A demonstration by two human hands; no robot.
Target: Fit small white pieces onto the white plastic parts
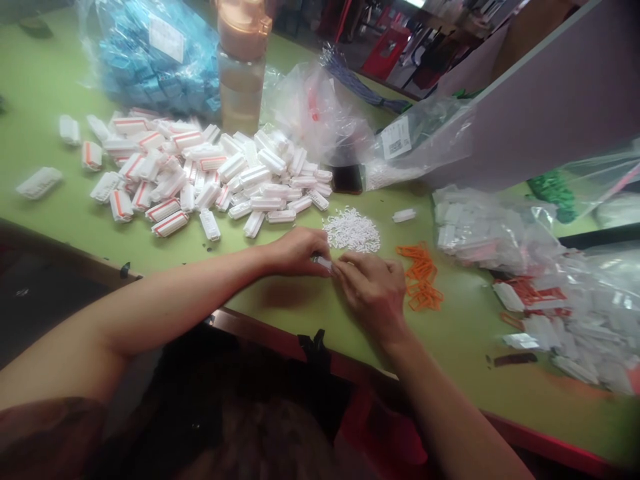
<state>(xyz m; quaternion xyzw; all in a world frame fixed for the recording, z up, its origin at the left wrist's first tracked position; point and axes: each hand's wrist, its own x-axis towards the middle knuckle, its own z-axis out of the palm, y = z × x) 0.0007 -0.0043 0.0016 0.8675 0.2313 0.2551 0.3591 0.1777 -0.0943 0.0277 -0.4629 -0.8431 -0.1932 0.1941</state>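
My left hand (301, 251) is closed around a small white plastic housing (323, 262), whose end sticks out toward the right. Fingertips of my right hand (373, 283) are pinched together at that end; whether a small part sits between them is hidden. Just beyond both hands lies a heap of tiny white pieces (353, 230). Orange rectangular plastic frames (420, 277) are piled to the right of my right hand. A single white housing (404, 215) lies apart behind them.
A big pile of white housings (173, 167), some with orange strips, covers the left. Behind stand a bag of blue parts (155, 67) and a bottle (241, 80). A dark phone-like slab (347, 179) lies at the back. Bags of white parts (493, 227) crowd the right.
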